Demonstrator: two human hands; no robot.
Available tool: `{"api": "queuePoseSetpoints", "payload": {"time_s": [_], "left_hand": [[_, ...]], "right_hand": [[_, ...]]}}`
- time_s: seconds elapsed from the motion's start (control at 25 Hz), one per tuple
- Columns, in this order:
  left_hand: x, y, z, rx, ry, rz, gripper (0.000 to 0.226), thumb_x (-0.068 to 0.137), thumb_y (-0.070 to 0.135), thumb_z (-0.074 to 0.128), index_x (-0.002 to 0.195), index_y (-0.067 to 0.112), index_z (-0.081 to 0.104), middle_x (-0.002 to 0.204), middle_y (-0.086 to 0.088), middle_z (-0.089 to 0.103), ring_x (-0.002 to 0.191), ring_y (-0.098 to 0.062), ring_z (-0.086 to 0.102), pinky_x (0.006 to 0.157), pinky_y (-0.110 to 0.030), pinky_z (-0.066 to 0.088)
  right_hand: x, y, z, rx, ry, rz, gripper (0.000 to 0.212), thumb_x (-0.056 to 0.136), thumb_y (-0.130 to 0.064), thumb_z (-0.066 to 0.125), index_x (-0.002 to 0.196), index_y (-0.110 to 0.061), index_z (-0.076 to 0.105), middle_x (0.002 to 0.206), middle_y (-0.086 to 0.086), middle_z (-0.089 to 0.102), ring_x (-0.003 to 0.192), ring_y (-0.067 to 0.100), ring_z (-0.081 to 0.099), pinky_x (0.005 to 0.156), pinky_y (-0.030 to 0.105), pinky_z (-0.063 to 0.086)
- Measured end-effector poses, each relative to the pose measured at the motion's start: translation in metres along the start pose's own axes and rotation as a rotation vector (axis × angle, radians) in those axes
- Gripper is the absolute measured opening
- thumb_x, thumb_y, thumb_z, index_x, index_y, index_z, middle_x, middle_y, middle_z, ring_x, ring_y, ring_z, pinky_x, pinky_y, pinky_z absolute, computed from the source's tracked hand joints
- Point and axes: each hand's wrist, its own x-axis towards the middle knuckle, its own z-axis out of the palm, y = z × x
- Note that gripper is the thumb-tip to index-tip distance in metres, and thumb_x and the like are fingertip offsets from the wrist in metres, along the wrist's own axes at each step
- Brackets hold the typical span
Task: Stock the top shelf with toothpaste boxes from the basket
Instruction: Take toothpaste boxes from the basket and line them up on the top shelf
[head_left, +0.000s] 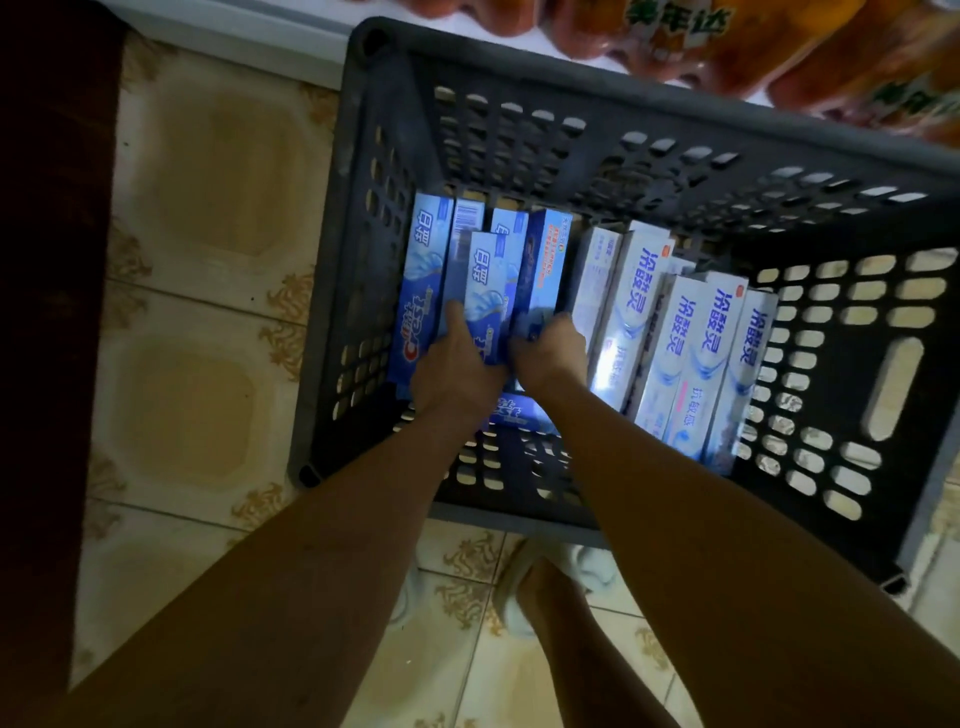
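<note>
Both arms reach down into the dark plastic basket (374, 171) on the tiled floor (208, 218), where the toothpaste boxes lie side by side: blue boxes (431, 270) at the left, white boxes (685, 353) at the right. The left hand (457, 374) grips a blue box, thumb laid along its face, fingers curled around its end. The right hand (550, 348) pinches the neighbouring darker blue box (543, 260) with curled fingers.
</note>
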Motion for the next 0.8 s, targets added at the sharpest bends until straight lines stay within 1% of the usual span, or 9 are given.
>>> {"api": "queuePoseSetpoints", "payload": {"time_s": [0.08, 0.24, 0.32, 0.4, 0.44, 0.48, 0.6, 0.72, 0.8], "left_hand": [[-0.010, 0.005, -0.009, -0.058, 0.002, -0.009, 0.078, 0.079, 0.032, 0.075, 0.137, 0.020, 0.025, 0.116, -0.013, 0.064, 0.102, -0.036, 0.063, 0.078, -0.046, 0.054], [-0.038, 0.020, -0.031, -0.142, 0.021, -0.005, 0.074, 0.078, 0.027, 0.076, 0.134, 0.021, 0.030, 0.120, -0.012, 0.063, 0.104, -0.033, 0.064, 0.081, -0.048, 0.056], [-0.057, 0.029, -0.046, -0.181, 0.009, 0.015, 0.074, 0.076, 0.028, 0.077, 0.132, 0.024, 0.030, 0.121, -0.009, 0.063, 0.103, -0.032, 0.065, 0.078, -0.051, 0.057], [-0.077, 0.038, -0.063, -0.211, -0.020, 0.031, 0.075, 0.075, 0.029, 0.079, 0.131, 0.026, 0.030, 0.121, -0.007, 0.064, 0.101, -0.032, 0.067, 0.075, -0.051, 0.059], [-0.091, 0.042, -0.074, -0.214, -0.038, 0.037, 0.075, 0.075, 0.029, 0.079, 0.132, 0.026, 0.031, 0.121, -0.007, 0.064, 0.100, -0.031, 0.067, 0.075, -0.050, 0.059], [-0.105, 0.045, -0.084, -0.218, -0.056, 0.042, 0.074, 0.075, 0.028, 0.078, 0.133, 0.026, 0.032, 0.121, -0.006, 0.064, 0.099, -0.030, 0.067, 0.076, -0.050, 0.058], [-0.156, 0.057, -0.132, -0.291, -0.110, 0.044, 0.073, 0.072, 0.030, 0.080, 0.129, 0.028, 0.035, 0.116, -0.005, 0.065, 0.094, -0.029, 0.068, 0.075, -0.049, 0.059], [-0.213, 0.079, -0.194, -0.358, -0.151, 0.066, 0.070, 0.071, 0.025, 0.084, 0.124, 0.021, 0.039, 0.112, -0.004, 0.065, 0.082, -0.026, 0.068, 0.067, -0.044, 0.060], [-0.251, 0.102, -0.241, -0.411, -0.171, 0.094, 0.064, 0.073, 0.015, 0.084, 0.119, 0.019, 0.039, 0.107, 0.004, 0.062, 0.086, -0.018, 0.067, 0.072, -0.043, 0.060]], "right_hand": [[-0.010, 0.000, -0.012, 0.103, 0.005, -0.030, 0.023, 0.087, -0.025, 0.062, 0.100, -0.012, 0.048, 0.084, -0.002, 0.056, 0.074, 0.018, 0.056, 0.058, 0.026, 0.041], [-0.040, -0.009, -0.051, 0.330, -0.064, -0.014, 0.025, 0.087, -0.013, 0.064, 0.100, -0.012, 0.043, 0.076, 0.003, 0.055, 0.062, 0.018, 0.053, 0.042, 0.020, 0.044], [-0.060, -0.017, -0.073, 0.373, -0.125, 0.007, 0.026, 0.088, -0.008, 0.063, 0.102, -0.012, 0.042, 0.078, 0.002, 0.054, 0.068, 0.019, 0.054, 0.047, 0.019, 0.049], [-0.085, -0.024, -0.092, 0.389, -0.200, 0.039, 0.026, 0.088, -0.008, 0.065, 0.102, -0.014, 0.043, 0.092, 0.008, 0.059, 0.080, 0.024, 0.062, 0.068, 0.036, 0.059], [-0.100, -0.027, -0.101, 0.419, -0.234, 0.052, 0.026, 0.087, -0.007, 0.065, 0.101, -0.016, 0.045, 0.099, 0.011, 0.062, 0.084, 0.027, 0.064, 0.073, 0.044, 0.060], [-0.115, -0.031, -0.111, 0.464, -0.267, 0.056, 0.027, 0.086, -0.005, 0.065, 0.098, -0.018, 0.046, 0.104, 0.013, 0.063, 0.085, 0.027, 0.065, 0.070, 0.045, 0.058], [-0.172, -0.052, -0.147, 0.571, -0.343, 0.063, 0.028, 0.085, 0.005, 0.059, 0.090, -0.019, 0.046, 0.105, 0.013, 0.063, 0.084, 0.023, 0.063, 0.065, 0.033, 0.050], [-0.238, -0.082, -0.196, 0.657, -0.399, 0.071, 0.029, 0.084, 0.007, 0.057, 0.090, -0.020, 0.049, 0.106, 0.009, 0.063, 0.096, 0.027, 0.064, 0.073, 0.036, 0.052], [-0.283, -0.104, -0.235, 0.680, -0.441, 0.049, 0.027, 0.086, 0.005, 0.055, 0.093, -0.020, 0.049, 0.103, 0.007, 0.065, 0.092, 0.024, 0.065, 0.068, 0.033, 0.054]]}}
